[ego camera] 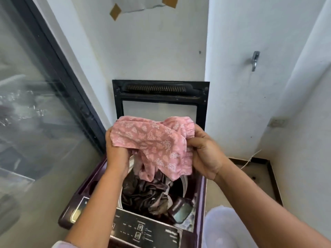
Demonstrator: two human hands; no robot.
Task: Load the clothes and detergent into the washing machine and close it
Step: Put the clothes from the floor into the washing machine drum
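Note:
A pink garment with a white floral print (152, 142) hangs bunched above the open drum of a maroon top-load washing machine (84, 192). My left hand (116, 151) grips its left side and my right hand (204, 151) grips its right side. Dark brown clothes (146, 192) lie inside the drum under it. The machine's black-framed lid (118, 102) stands upright against the wall behind. The control panel (145, 230) runs along the near edge. No detergent container is visible.
A glass sliding door with a dark frame (59, 68) stands close on the left. White walls enclose the machine, with a metal tap (255, 60) on the right wall. A white tub or basket (225, 228) sits at the bottom right on the floor.

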